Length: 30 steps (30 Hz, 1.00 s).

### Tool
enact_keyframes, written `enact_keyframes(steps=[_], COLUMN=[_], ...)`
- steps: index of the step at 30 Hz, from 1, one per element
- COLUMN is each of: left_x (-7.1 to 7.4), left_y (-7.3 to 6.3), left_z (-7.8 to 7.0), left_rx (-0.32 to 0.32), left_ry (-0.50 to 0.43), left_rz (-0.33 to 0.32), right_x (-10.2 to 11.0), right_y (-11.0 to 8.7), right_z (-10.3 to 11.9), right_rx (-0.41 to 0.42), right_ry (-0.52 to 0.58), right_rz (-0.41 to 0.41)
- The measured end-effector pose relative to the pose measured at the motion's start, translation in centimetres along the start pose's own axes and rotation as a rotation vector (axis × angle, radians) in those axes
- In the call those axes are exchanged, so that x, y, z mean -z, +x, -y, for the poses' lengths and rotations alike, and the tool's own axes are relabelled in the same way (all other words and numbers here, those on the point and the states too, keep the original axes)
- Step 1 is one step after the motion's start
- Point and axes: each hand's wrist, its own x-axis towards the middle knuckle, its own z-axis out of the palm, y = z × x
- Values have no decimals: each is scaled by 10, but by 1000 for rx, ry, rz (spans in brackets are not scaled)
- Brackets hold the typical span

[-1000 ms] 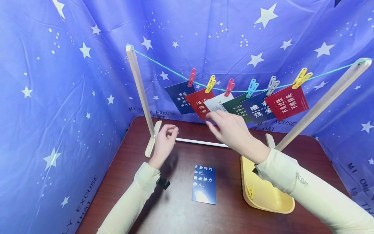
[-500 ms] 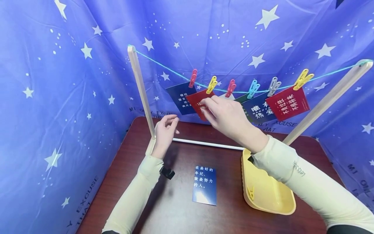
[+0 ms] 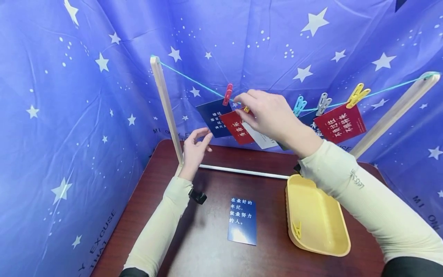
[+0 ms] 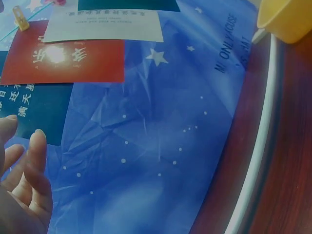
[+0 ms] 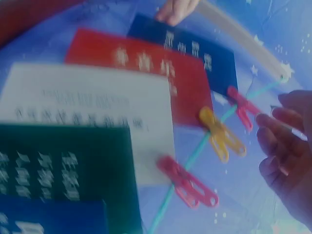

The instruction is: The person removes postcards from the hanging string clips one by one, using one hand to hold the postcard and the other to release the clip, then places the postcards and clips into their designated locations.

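Observation:
My right hand (image 3: 271, 115) is raised at the cyan string, fingers loosely bent. In the right wrist view its fingertips are right by the red clothespin (image 5: 246, 108) that holds the leftmost, dark blue card (image 3: 214, 117). A red card (image 3: 235, 130) under a yellow clothespin (image 5: 220, 134) and a white card (image 3: 259, 136) under a pink clothespin (image 5: 185, 181) hang beside it. My left hand (image 3: 196, 154), fingers loosely bent and holding nothing, is near the dark blue card's lower edge. Part of the green card (image 5: 73, 165) is hidden behind my right hand in the head view.
Wooden posts (image 3: 166, 104) carry the string, with a white rod (image 3: 245, 171) low between them. Farther right hangs another red card (image 3: 340, 123). On the table (image 3: 194, 246) lie a blue card (image 3: 242, 223) and a yellow basket (image 3: 346, 242) containing a yellow clothespin (image 3: 297, 230).
My right hand has moved up and left, from the lower part of the white card to the string near the red clothespin. My left hand has risen slightly toward the dark blue card.

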Motion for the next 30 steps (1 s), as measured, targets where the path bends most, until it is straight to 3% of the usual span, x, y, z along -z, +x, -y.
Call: enact_keyframes(steps=[4, 9, 14, 21, 30], left_x=[2, 2, 0, -4, -6], left_y=[2, 4, 6, 8, 6], left_z=[-2, -7, -7, -7, -7], left_rx=[3, 12, 22, 32, 31], left_ry=[-38, -31, -21, -28, -51], left_rz=[6, 13, 23, 22, 13], right_x=[6, 12, 15, 17, 11], right_y=[17, 35, 47, 57, 59], right_z=[-9, -15, -18, -24, -34], right_rx=[33, -5, -109, -425, -455], right_ry=[24, 45, 89, 275, 366], right_rz=[7, 42, 128, 327, 420])
